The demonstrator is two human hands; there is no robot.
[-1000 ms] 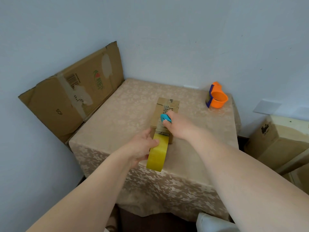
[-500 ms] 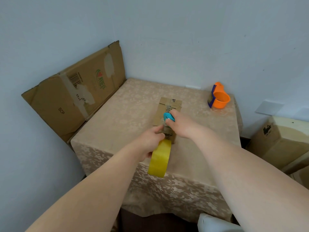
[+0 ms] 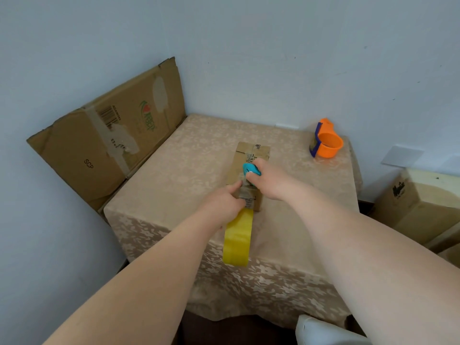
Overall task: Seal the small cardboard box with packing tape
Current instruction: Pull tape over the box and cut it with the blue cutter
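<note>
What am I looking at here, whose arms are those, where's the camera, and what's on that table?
The camera sits on a person's head, looking down at their own bare arms. On the table with its beige cloth stands a small cardboard box. The left hand holds a yellow tape roll at the box's near end. The right hand grips a small blue cutter on top of the box. An orange tape dispenser sits in the far right corner, and flattened cardboard leans on the left wall.

"SCP" on flattened carton (image 3: 107, 145) by wall; barcode there too; box print unreadable.
</note>
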